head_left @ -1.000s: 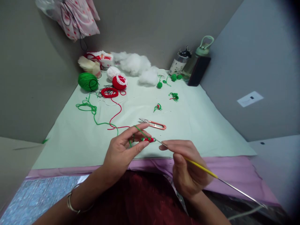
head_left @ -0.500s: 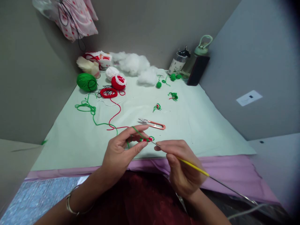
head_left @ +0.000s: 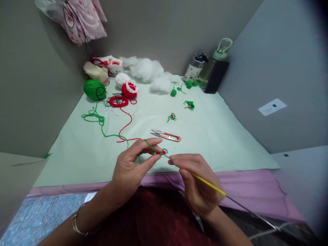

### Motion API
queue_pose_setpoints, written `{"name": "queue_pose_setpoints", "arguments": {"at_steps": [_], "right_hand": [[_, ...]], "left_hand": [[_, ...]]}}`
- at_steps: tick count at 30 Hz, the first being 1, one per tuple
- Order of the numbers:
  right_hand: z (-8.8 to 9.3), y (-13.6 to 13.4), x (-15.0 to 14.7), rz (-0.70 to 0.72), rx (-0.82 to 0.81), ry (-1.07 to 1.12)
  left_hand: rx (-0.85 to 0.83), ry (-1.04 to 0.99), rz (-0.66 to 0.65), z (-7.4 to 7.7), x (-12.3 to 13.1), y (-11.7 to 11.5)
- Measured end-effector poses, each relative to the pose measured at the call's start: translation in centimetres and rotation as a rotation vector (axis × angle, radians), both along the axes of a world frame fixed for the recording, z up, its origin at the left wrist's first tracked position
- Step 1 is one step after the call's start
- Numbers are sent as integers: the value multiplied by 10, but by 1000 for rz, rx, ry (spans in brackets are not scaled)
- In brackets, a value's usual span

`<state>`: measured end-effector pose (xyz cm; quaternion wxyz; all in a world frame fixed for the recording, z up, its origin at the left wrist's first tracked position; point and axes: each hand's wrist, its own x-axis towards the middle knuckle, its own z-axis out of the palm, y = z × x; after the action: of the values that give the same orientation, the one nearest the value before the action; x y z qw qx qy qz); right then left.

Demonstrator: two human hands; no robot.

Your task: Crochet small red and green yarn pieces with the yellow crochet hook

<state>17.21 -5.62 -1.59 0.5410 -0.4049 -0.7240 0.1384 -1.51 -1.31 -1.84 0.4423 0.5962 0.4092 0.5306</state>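
Observation:
My left hand point(head_left: 133, 164) pinches a small red, green and white crochet piece point(head_left: 164, 151) between thumb and fingers. Green yarn point(head_left: 150, 145) runs over its raised index finger and down to the table. In my right hand point(head_left: 200, 181) is a crochet hook point(head_left: 210, 185) with a yellow grip and a long metal shaft, held like a pen. The hook's tip meets the crochet piece; whether it sits inside a stitch I cannot tell. Just beyond the fingers lie thread snips point(head_left: 167, 136) with orange handles.
Green yarn ball point(head_left: 94, 89), red-and-white ball point(head_left: 130, 90) and white stuffing point(head_left: 147, 70) sit at the back left and middle. Small crochet pieces point(head_left: 172, 117) and green balls point(head_left: 173, 92) lie beyond the snips. A bottle point(head_left: 221, 53) and dark phone point(head_left: 216, 77) stand back right, by the partition.
My right hand and the crochet hook have shifted slightly left, and the hook's rear end has dipped a little. My left hand stays nearly still, holding the crochet piece.

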Motion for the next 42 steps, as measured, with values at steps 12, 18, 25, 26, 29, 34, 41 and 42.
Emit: {"name": "queue_pose_setpoints", "arguments": {"at_steps": [12, 18, 25, 26, 29, 34, 41, 42], "right_hand": [[4, 11, -6, 39, -135, 246], [-5, 6, -6, -41, 28, -122], [-15, -2, -2, -67, 206, -426], [-16, -1, -2, -72, 222, -431], [-17, 2, -2, -69, 241, -423], [-23, 6, 0, -80, 257, -344], [-23, 16, -2, -185, 398, -409], [-23, 18, -2, -180, 396, -415]], "left_hand": [[508, 164, 53, -13, -1, 6], [342, 148, 76, -15, 2, 4], [-214, -184, 27, -4, 8, 2], [-254, -234, 4, -3, 8, 3], [-341, -353, -54, -4, 8, 4], [-420, -425, -135, -6, 8, 3], [-499, -485, -243, -5, 8, 3], [-524, -486, -255, -5, 8, 3]]}}
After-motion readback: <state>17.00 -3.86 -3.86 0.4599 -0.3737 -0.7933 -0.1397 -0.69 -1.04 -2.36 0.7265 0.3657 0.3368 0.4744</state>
